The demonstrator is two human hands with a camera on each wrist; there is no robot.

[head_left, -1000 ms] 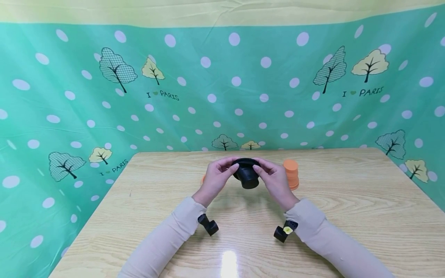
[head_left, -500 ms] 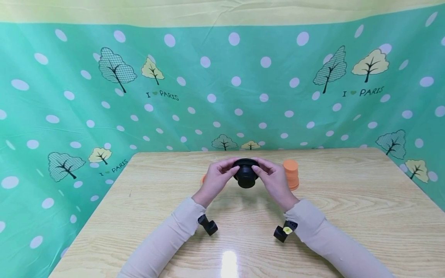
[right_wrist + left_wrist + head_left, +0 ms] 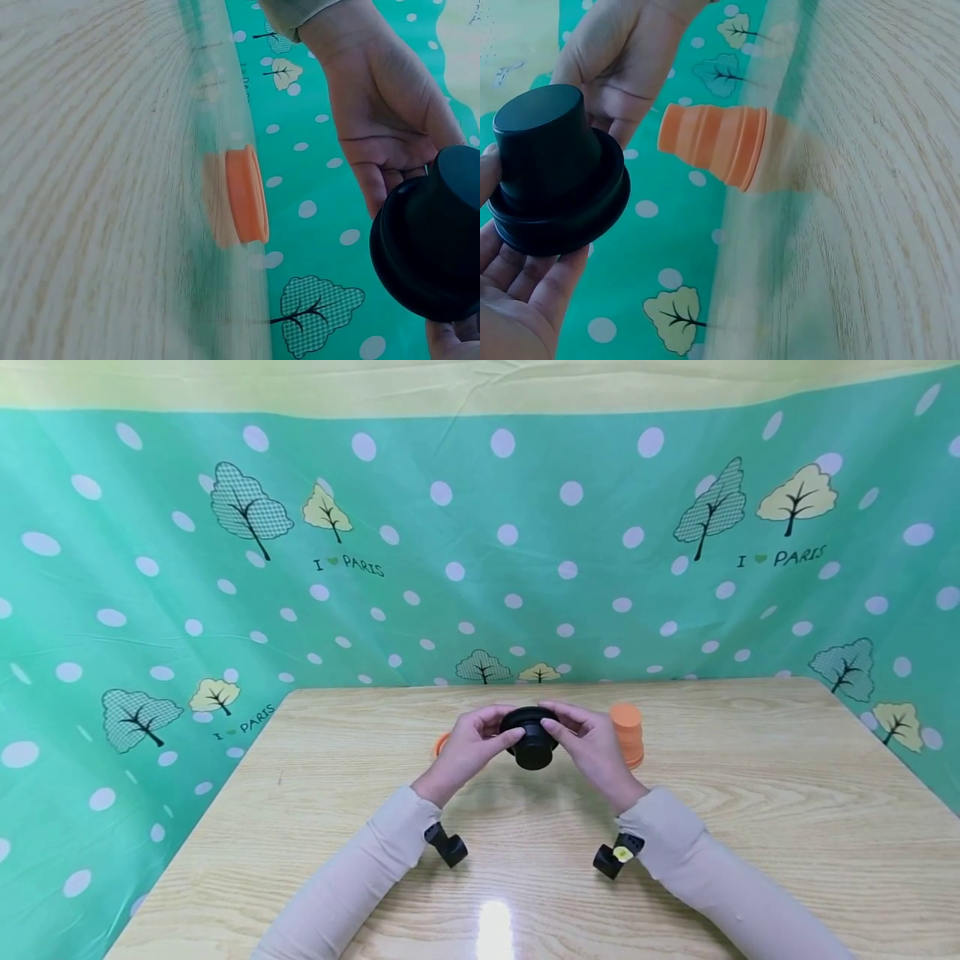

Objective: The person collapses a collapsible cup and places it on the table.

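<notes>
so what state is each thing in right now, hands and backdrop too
black stepped cup: held off the table, narrow end toward the wearer
left hand: gripping the black stepped cup
right hand: gripping it too
tall orange cup: extended, standing narrow end up
low orange piece: on the table, apparently collapsed
backdrop: hanging, lightly creased

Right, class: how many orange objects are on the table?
2: a tall stepped one near the right hand, and a low one beyond the left hand, which partly hides it. Others could be hidden.
</notes>
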